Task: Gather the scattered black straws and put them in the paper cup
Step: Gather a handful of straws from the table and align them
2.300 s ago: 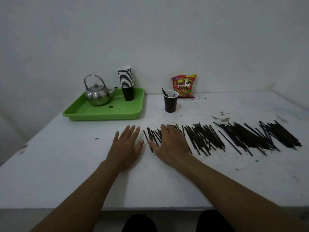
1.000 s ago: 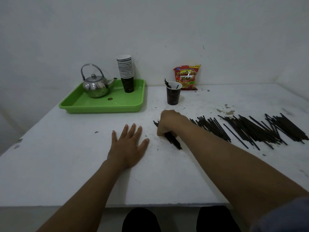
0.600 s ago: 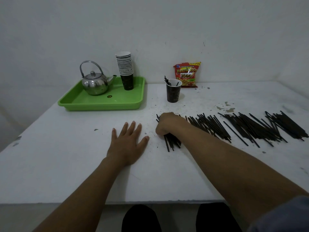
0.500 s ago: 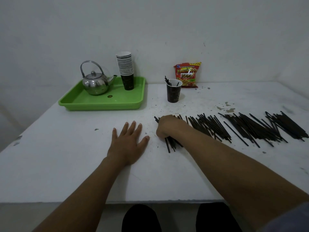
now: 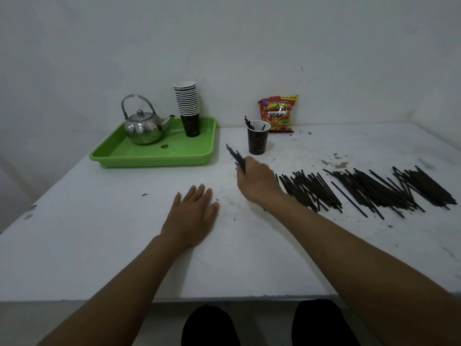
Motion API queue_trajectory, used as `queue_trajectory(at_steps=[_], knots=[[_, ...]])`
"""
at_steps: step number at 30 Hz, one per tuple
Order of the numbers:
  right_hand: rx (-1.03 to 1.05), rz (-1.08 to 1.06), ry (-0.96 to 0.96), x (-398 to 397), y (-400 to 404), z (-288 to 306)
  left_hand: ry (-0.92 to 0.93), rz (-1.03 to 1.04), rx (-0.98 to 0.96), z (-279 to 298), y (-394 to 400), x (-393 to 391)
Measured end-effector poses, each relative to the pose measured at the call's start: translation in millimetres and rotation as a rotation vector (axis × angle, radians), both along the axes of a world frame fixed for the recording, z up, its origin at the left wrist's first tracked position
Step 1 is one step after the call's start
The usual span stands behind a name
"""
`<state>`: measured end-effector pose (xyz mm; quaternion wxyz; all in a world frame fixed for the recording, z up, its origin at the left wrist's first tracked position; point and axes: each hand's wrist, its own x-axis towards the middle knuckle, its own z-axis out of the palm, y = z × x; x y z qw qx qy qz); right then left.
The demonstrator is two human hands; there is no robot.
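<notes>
My right hand (image 5: 257, 182) is closed around a small bundle of black straws (image 5: 235, 157) whose ends stick out up and to the left, above the white table (image 5: 99, 245). The dark paper cup (image 5: 258, 140) stands just beyond it and to the right, with a few straws inside. A long scatter of black straws (image 5: 369, 188) lies on the table to the right of my hand. My left hand (image 5: 193, 216) rests flat on the table, palm down, fingers apart, holding nothing.
A green tray (image 5: 124, 156) at the back left holds a steel kettle (image 5: 143, 126) and a stack of paper cups (image 5: 188, 106). A red snack bag (image 5: 278, 113) leans on the wall behind the cup. The table's front edge runs close to my knees.
My right hand closed on the leftmost straws, lifted them off the table and moved them toward the cup. My left hand stayed flat in place.
</notes>
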<state>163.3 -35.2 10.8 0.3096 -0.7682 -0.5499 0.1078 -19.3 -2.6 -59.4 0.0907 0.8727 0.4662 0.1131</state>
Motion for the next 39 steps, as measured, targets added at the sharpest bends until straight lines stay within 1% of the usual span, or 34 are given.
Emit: queue_trajectory(at_steps=[2, 3, 6, 7, 8, 10, 11, 12, 13, 14, 17, 27, 33, 36, 39], knots=[[0.174, -0.017, 0.238, 10.4, -0.6, 7.2, -0.118, -0.040, -0.014, 2.2, -4.5, 1.6], [0.228, -0.018, 0.356, 14.0, -1.4, 11.2, -0.197, -0.039, -0.049, 5.3, -8.3, 4.2], [0.336, -0.003, 0.652, 21.0, -5.1, 21.9, -0.532, 0.070, -0.265, 23.6, -26.2, 20.6], [0.357, 0.005, 0.743, 22.4, -6.6, 25.0, -0.658, 0.122, -0.398, 31.2, -32.0, 27.9], [0.376, 0.021, 0.842, 23.8, -8.4, 28.5, -0.803, 0.176, -0.600, 39.2, -36.4, 35.7], [0.409, 0.066, 0.986, 25.6, -13.7, 35.2, -1.100, 0.242, -1.126, 52.2, -40.1, 49.6], [0.425, 0.091, 1.015, 25.8, -16.7, 38.5, -1.207, 0.257, -1.336, 57.4, -41.1, 54.2], [0.441, 0.115, 1.027, 25.6, -19.5, 41.0, -1.276, 0.266, -1.487, 62.2, -42.1, 57.6], [0.455, 0.131, 1.027, 25.1, -22.0, 42.6, -1.318, 0.267, -1.588, 66.4, -43.7, 60.4], [0.464, 0.142, 1.028, 24.6, -24.7, 43.7, -1.339, 0.259, -1.649, 69.9, -45.5, 62.7], [0.462, 0.165, 1.046, 26.1, -31.9, 44.3, -1.348, 0.251, -1.723, 73.1, -48.3, 68.5], [0.475, 0.213, 1.032, 34.0, -36.2, 23.2, -1.266, 0.291, -1.792, 66.0, -49.0, 82.9], [0.523, 0.201, 1.036, 40.6, -38.5, 15.9, -1.210, 0.299, -1.775, 59.9, -47.7, 92.3], [0.485, 0.210, 1.008, 44.5, -41.2, 13.1, -1.219, 0.291, -1.771, 59.2, -47.9, 96.6], [0.423, 0.162, 0.952, 47.7, -41.2, 8.9, -1.231, 0.299, -1.746, 59.1, -45.5, 100.9]])
